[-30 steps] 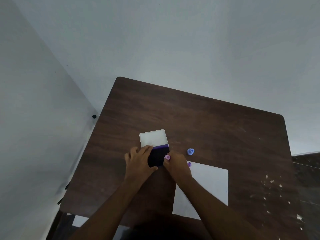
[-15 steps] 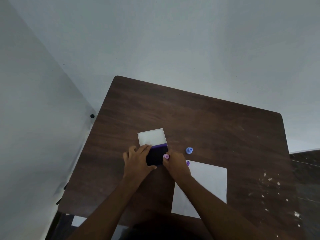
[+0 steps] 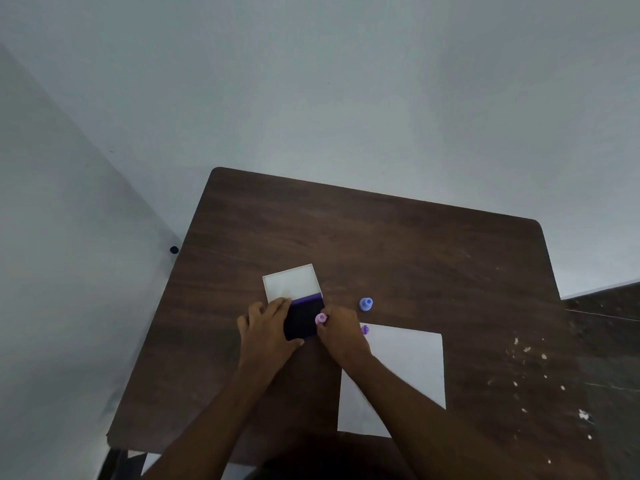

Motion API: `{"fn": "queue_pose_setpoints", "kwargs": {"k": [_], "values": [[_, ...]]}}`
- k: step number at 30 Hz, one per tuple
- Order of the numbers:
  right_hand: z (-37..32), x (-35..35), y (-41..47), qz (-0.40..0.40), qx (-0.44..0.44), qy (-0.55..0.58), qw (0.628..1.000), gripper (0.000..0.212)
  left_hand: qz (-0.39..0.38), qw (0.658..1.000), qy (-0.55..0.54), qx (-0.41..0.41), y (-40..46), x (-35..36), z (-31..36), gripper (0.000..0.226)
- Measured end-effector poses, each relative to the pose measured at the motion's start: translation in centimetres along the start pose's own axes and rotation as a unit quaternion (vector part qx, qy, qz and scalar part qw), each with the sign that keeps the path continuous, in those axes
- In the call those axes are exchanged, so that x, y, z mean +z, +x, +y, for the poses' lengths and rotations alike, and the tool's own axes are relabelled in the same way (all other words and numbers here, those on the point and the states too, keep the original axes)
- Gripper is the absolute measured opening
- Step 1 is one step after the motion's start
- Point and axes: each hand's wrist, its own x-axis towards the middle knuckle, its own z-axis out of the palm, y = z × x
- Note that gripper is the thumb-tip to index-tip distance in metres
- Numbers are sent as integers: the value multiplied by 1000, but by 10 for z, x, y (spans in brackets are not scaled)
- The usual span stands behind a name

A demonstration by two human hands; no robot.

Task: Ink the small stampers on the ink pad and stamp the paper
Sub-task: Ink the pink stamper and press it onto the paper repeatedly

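Observation:
The dark ink pad (image 3: 303,320) lies open mid-table, its white lid (image 3: 290,282) folded back behind it. My left hand (image 3: 268,332) grips the pad's left and front edge. My right hand (image 3: 341,336) pinches a small pink stamper (image 3: 321,318) and holds it down at the pad's right edge. A blue stamper (image 3: 366,303) stands on the table to the right. A white sheet of paper (image 3: 408,365) lies right of the pad, partly under my right forearm. A small purple mark or stamper (image 3: 365,329) sits at the paper's upper left corner.
The dark wooden table (image 3: 398,244) stands against a pale wall, with another wall close on the left. White paint flecks (image 3: 530,372) dot the table's right side. A darker surface (image 3: 609,306) adjoins at the far right.
Both hands stay on the pad; the pink stamper shifted only slightly at the pad's right edge. The camera view dipped a little.

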Motion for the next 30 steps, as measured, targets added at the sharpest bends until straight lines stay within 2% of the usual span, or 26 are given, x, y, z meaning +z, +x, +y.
{"fn": "queue_pose_setpoints", "kwargs": {"k": [4, 7, 9, 11, 14, 16, 19, 27, 30], "values": [[12, -8, -11, 75, -59, 28, 995, 25, 13, 1000, 0, 4, -7, -1, 6, 87], [35, -14, -24, 147, -75, 103, 981, 27, 49, 998, -27, 37, -16, 2, 13, 66], [56, -17, -31, 164, -61, 164, 971, 28, 57, 994, -54, 71, -21, 7, 25, 48], [75, -20, -35, 163, -25, 213, 963, 25, 37, 992, -88, 86, -23, 13, 39, 38], [98, -23, -39, 190, 19, 195, 962, 23, -54, 987, -131, 75, -20, 24, 64, 42], [107, -24, -39, 194, 42, 168, 966, 23, -71, 989, -100, 87, -14, 29, 78, 44], [117, -25, -35, 181, 82, 146, 969, 24, -43, 993, -44, 98, -6, 32, 96, 48], [125, -25, -22, 114, 128, 150, 974, 35, 17, 997, -20, 71, 3, 42, 117, 36], [125, -24, -19, 91, 129, 149, 976, 38, 12, 999, -23, 40, 6, 46, 120, 39]]}}
